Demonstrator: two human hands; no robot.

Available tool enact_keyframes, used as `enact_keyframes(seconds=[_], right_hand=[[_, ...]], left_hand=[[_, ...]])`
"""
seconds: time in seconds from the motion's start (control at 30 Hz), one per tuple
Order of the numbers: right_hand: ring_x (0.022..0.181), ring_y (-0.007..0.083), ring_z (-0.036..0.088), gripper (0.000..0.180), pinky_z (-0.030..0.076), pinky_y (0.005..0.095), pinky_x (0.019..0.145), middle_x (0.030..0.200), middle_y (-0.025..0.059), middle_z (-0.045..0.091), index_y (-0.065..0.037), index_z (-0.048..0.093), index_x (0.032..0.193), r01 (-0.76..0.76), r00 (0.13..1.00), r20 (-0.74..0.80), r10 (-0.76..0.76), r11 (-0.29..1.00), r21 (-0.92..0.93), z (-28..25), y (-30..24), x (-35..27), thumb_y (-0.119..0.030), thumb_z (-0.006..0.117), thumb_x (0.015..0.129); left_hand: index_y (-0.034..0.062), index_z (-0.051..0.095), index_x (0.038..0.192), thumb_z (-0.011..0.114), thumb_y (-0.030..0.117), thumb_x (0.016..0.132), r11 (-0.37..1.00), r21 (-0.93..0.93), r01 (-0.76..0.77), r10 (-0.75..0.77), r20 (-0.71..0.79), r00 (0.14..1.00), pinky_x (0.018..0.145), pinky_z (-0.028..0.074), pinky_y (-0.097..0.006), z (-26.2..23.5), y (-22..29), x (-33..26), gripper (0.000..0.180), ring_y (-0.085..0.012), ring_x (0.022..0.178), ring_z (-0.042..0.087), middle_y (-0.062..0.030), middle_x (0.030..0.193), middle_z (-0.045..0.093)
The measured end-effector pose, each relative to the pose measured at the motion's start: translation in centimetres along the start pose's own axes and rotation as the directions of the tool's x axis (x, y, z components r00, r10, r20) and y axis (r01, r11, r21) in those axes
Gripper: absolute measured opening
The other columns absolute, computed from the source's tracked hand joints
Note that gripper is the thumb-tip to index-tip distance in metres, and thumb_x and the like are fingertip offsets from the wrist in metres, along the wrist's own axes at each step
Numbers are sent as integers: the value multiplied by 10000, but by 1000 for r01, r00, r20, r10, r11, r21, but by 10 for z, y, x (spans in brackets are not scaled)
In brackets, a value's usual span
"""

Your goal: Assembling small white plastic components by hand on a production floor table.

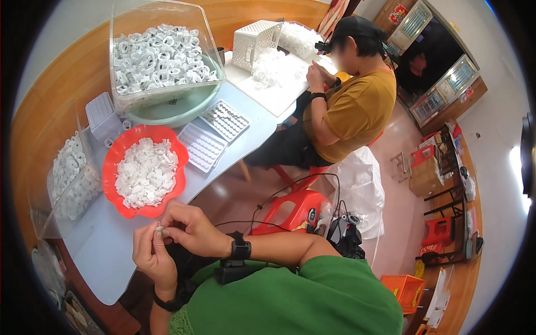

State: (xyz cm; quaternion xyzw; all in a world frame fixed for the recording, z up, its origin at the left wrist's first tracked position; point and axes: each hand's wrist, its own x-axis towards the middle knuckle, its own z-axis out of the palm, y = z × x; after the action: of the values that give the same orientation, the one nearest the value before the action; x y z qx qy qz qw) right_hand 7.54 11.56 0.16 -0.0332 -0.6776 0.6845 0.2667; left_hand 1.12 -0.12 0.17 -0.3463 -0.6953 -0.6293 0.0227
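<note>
My left hand [152,258] and my right hand [194,230] meet just off the table's near edge, fingers pinched together. Between the fingertips is a small whitish piece [159,228]; its kind is too small and covered to make out. Right beyond my hands stands a red scalloped bowl [110,192] heaped with flat white plastic bits [146,172]. A clear bin [120,97] behind it is full of white ring-shaped plastic parts [159,58] and rests on a pale green basin [167,116].
Two white trays with rows of small pieces [202,146] [226,120] lie right of the bowl. Another clear bin [71,173] of ring parts is at the left. Across the table a person in a mustard shirt [357,106] works near a white basket [254,44]. A red stool [290,212] stands below.
</note>
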Motion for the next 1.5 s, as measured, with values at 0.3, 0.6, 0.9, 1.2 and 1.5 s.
enact_keyframes(seconds=[0.3, 0.6, 0.9, 1.2, 1.5], right_hand=[[654, 278, 554, 148, 437, 346, 572, 773, 128, 502, 5, 528, 893, 226, 963, -67, -262, 915, -333, 11, -3, 6, 56, 605, 778], [663, 128, 617, 39, 497, 283, 561, 747, 86, 615, 30, 567, 841, -285, 956, -52, 288, 957, 59, 3, -6, 13, -6, 581, 845], [673, 68, 587, 85, 489, 196, 535, 829, 76, 644, 53, 606, 931, -339, 939, 12, 344, 919, 199, -10, -8, 21, 24, 591, 852], [656, 57, 576, 59, 465, 196, 536, 784, 38, 625, 41, 595, 907, -263, 964, -14, 264, 963, 50, -1, -11, 19, 32, 586, 849], [662, 58, 560, 100, 449, 206, 557, 765, 14, 589, 11, 583, 907, -221, 975, 21, 221, 975, 9, -9, -2, 23, 67, 594, 824]], left_hand=[[-57, 610, 995, 516, -43, 899, 1000, 5, -9, 9, -7, 1000, 547, 450, -234, -2, -10, 9, 135, -132, 665, 541, -77, 822, 543], [-39, 650, 996, 508, 28, 927, 909, -182, 375, -349, 159, 923, 606, 465, -226, -10, -22, 16, 171, -121, 674, 581, -71, 863, 628], [-58, 580, 1142, 463, 103, 968, 604, -567, 560, -423, 367, 828, 659, 543, -265, -24, -16, 12, 264, -157, 774, 641, -115, 946, 641], [-20, 587, 1115, 560, -14, 884, 783, -407, 469, -373, 295, 879, 625, 500, -200, -16, -8, 16, 232, -76, 773, 611, -58, 936, 658], [-28, 604, 1095, 579, -12, 876, 750, -380, 542, -452, 304, 839, 557, 498, -200, -15, -7, 26, 221, -68, 644, 586, -63, 892, 659]])
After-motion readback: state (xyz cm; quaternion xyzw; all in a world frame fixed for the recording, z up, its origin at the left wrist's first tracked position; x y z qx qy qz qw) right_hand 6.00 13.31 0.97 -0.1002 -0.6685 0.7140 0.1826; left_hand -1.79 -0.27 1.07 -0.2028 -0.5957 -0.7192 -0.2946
